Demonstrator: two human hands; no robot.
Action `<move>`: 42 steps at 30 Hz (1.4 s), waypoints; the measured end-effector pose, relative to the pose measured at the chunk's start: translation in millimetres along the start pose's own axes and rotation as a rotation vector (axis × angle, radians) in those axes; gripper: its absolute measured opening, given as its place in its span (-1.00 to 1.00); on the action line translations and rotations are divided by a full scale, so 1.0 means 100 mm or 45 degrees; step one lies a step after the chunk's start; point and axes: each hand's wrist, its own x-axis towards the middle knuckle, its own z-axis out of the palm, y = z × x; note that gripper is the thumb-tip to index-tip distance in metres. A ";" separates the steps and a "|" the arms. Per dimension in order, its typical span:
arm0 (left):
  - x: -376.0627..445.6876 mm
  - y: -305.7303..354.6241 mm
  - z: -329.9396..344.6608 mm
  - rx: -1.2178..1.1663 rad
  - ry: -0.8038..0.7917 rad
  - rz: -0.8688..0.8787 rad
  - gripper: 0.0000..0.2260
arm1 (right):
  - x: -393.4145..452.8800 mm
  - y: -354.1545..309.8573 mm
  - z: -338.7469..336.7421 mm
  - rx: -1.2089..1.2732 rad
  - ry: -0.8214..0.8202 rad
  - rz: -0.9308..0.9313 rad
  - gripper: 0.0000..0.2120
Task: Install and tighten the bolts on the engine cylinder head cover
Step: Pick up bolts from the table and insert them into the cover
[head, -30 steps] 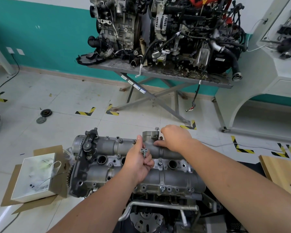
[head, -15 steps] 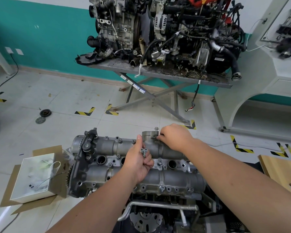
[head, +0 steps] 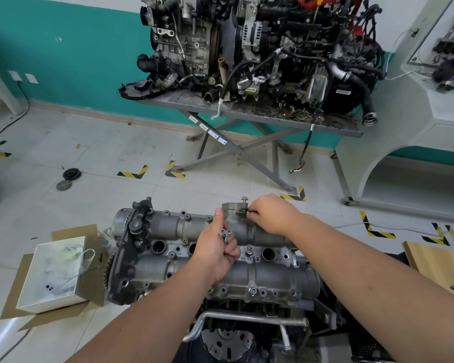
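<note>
Tiled floor [head: 95, 158]; left hand [head: 215, 254] grips two bolts [head: 226, 233].

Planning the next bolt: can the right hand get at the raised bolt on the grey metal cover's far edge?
Probably yes: the right hand is beside the raised bolt, nothing between them.

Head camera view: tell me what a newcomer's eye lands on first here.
The grey cylinder head cover fills the lower middle, with both forearms reaching in over it. The left hand grips spare bolts above its centre; the right hand pinches at its far edge beside a standing bolt. Behind, a full engine sits on a metal stand.
</note>
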 end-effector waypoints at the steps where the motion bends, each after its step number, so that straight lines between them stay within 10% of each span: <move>1: 0.01 0.00 0.01 0.026 0.011 0.000 -0.59 | 0.00 0.00 0.00 -0.004 0.006 0.011 -0.73; 29: -0.04 -0.07 0.04 0.543 0.014 0.318 -0.63 | 0.01 0.04 0.06 0.082 0.106 0.061 -0.75; 42: -0.05 -0.14 0.04 1.345 0.066 0.626 -0.60 | 0.01 -0.10 -0.07 -0.262 -0.033 -0.083 -0.86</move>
